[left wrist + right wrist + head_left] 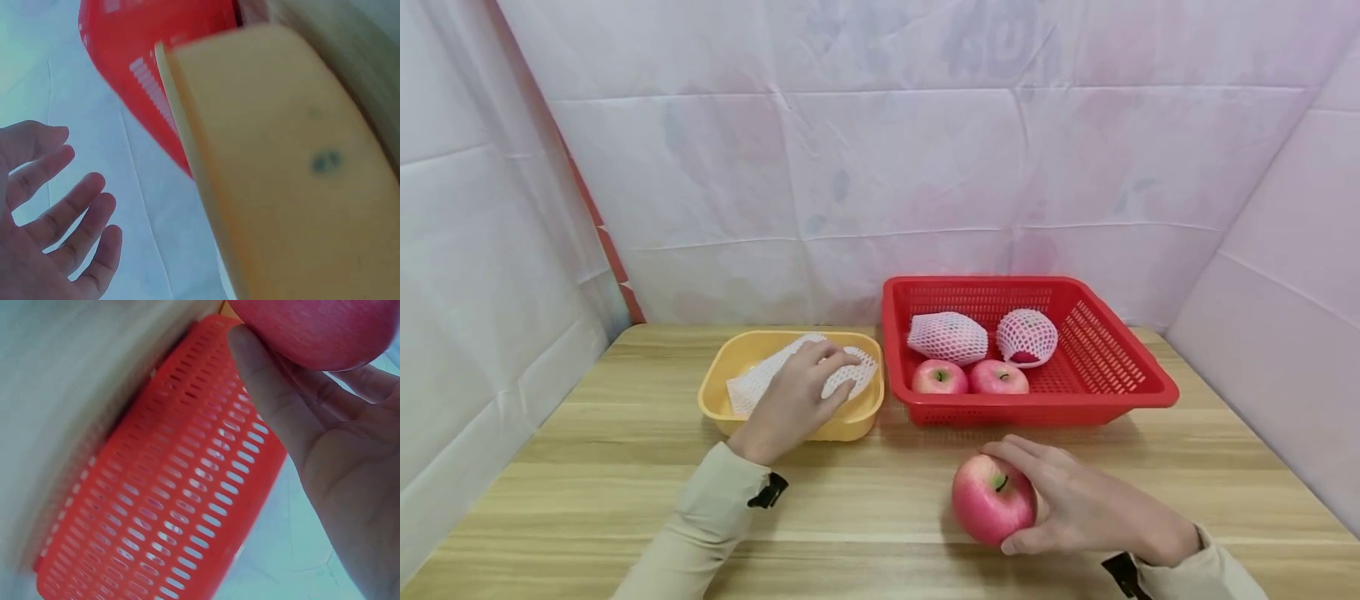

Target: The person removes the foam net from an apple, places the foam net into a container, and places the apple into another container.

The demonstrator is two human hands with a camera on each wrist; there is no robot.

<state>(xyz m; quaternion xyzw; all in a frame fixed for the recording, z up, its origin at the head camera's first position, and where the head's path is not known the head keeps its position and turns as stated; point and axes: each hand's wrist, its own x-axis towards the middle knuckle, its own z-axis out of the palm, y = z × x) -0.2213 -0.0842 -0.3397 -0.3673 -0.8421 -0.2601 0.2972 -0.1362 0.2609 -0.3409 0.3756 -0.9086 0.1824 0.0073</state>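
In the head view my right hand (pixel 1060 492) grips a pink-red apple (pixel 992 500), its stem facing up, in front of the red basket. The right wrist view shows the thumb along the side of that apple (pixel 325 328). My left hand (pixel 805 396) is over the yellow tub (pixel 842 429), its fingers spread and slightly bent. White foam nets (pixel 748 387) lie in the tub, partly hidden beneath that hand. From the left wrist, the left hand (pixel 62 219) shows nothing between its fingers.
The red basket (pixel 1037 408) stands right of the tub. It holds two bare apples (pixel 940 377) and two in foam nets (pixel 1026 337). Under everything is a wood-grain table (pixel 850 533), with pale cloth walls (pixel 887 167) behind and at both sides.
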